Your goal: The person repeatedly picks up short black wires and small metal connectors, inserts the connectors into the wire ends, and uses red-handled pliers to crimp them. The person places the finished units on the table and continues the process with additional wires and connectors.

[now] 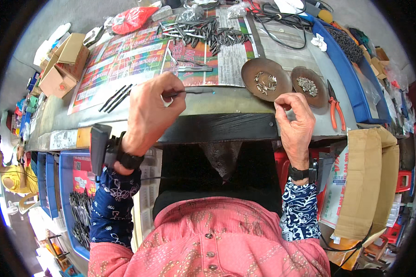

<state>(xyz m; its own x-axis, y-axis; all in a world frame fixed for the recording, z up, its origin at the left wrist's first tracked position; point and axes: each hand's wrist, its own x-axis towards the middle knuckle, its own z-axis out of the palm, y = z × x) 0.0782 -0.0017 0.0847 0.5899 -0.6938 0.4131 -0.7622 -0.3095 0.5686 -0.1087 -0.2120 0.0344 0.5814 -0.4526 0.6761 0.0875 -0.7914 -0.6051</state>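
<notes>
My left hand is closed around a slim dark metal piece, whose thin end points right above the table's front edge. To the right, my right hand has thumb and forefinger curled together in a pinch; anything between the fingertips is too small to make out. Just beyond it sits a round brown dish with small brass-coloured pins. A second brown dish beside it holds small silvery parts. Several slim dark pieces lie left of my left hand, and a few more lie beyond it.
A heap of slim dark metal pieces covers the far part of the printed sheet. Red-handled pliers lie right of the dishes. A blue tray, a black cable and cardboard boxes flank the work area.
</notes>
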